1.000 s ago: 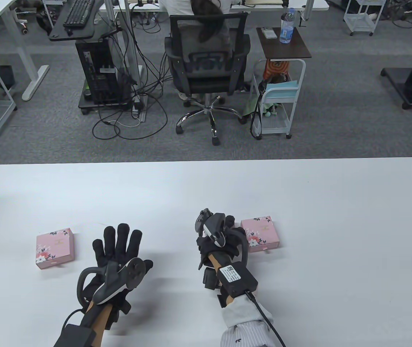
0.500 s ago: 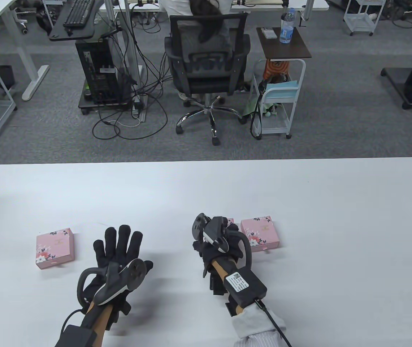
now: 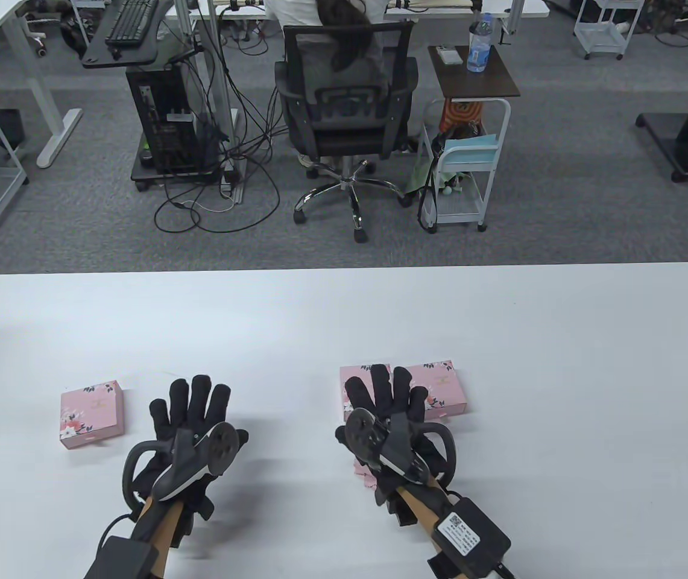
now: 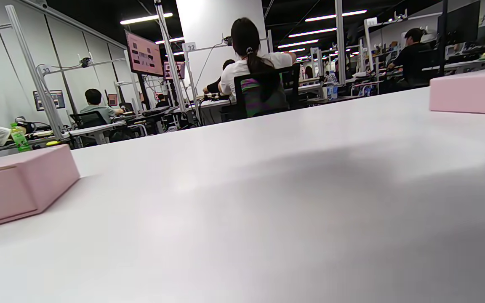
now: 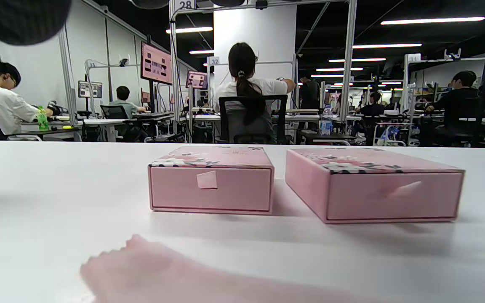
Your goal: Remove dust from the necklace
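Table view: white table (image 3: 500, 338); both hands, left hand (image 3: 190, 416) and right hand (image 3: 389, 404), lie flat, fingers spread, gripping nothing. Three closed pink floral boxes (image 5: 211, 179) (image 5: 373, 185) (image 3: 91, 414); contents hidden, necklace unseen. Pink cloth (image 5: 150, 273) under right hand.

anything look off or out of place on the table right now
Nothing is spilled or damaged. One oddity: no necklace shows. Three closed pink boxes: one near the left hand, two side by side beyond the right hand, the rightmost slightly askew. A pink cloth lies under the right hand.
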`<state>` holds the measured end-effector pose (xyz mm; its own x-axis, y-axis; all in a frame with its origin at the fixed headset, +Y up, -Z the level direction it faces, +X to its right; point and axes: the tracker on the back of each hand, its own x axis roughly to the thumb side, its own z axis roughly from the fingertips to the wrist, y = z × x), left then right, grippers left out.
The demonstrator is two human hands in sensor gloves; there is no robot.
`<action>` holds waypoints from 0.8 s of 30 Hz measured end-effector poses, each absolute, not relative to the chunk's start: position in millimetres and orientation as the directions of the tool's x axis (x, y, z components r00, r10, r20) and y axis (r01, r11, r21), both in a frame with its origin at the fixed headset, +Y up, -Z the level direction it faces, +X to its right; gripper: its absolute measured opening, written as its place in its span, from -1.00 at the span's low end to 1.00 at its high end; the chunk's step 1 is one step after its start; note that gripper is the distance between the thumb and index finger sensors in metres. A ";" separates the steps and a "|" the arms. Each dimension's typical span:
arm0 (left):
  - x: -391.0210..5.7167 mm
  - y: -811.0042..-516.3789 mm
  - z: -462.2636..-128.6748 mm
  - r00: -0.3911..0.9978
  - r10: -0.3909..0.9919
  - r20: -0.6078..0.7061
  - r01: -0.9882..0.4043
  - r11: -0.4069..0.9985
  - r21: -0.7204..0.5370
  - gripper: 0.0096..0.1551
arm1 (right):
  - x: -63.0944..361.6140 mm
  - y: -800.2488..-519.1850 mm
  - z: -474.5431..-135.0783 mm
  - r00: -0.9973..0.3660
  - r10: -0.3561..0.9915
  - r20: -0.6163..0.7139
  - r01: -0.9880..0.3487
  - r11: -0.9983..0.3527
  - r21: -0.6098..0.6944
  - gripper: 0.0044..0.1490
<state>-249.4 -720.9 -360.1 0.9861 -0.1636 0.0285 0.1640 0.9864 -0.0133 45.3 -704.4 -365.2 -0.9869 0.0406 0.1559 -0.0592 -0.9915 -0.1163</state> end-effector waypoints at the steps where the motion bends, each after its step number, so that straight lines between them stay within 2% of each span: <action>1: -252.5 -720.0 -361.6 0.984 -0.175 0.021 0.176 0.984 -0.020 0.02 | 49.0 -704.5 -362.1 -0.987 0.041 0.154 -0.060 -0.991 -0.123 0.01; 8: -290.4 -701.3 -382.2 0.965 -0.246 -0.091 0.235 0.965 -0.112 0.01 | 67.6 -700.7 -354.4 -0.989 0.056 0.134 -0.073 -0.989 -0.130 0.02; 11: -312.2 -689.0 -396.0 0.958 -0.216 -0.189 0.182 0.966 -0.181 0.01 | 70.7 -697.1 -353.7 -0.988 0.089 0.125 -0.105 -0.987 -0.124 0.03; 15: -346.8 -669.2 -421.1 0.899 -0.227 -0.375 0.095 0.936 -0.338 0.00 | 72.7 -694.8 -352.2 -0.989 0.085 0.119 -0.101 -0.986 -0.135 0.02; 17: -365.1 -665.4 -431.8 0.879 -0.177 -0.443 0.021 0.942 -0.334 0.00 | 73.8 -694.1 -352.3 -0.989 0.093 0.113 -0.108 -0.985 -0.135 0.02; 21: -397.5 -680.8 -449.6 0.828 -0.145 -0.543 -0.071 0.932 -0.356 0.01 | 75.2 -694.1 -353.0 -0.989 0.105 0.107 -0.119 -0.984 -0.131 0.02; 24: -414.5 -706.1 -456.3 0.789 -0.146 -0.596 -0.122 0.915 -0.386 0.04 | 75.7 -694.2 -353.2 -0.990 0.102 0.099 -0.115 -0.985 -0.129 0.02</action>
<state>-414.5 -706.1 -456.3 0.7895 -0.1463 -0.5961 -0.1216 0.9146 -0.3856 75.7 -694.2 -353.2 -0.9898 0.1024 0.0993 -0.1148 -0.9850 -0.1292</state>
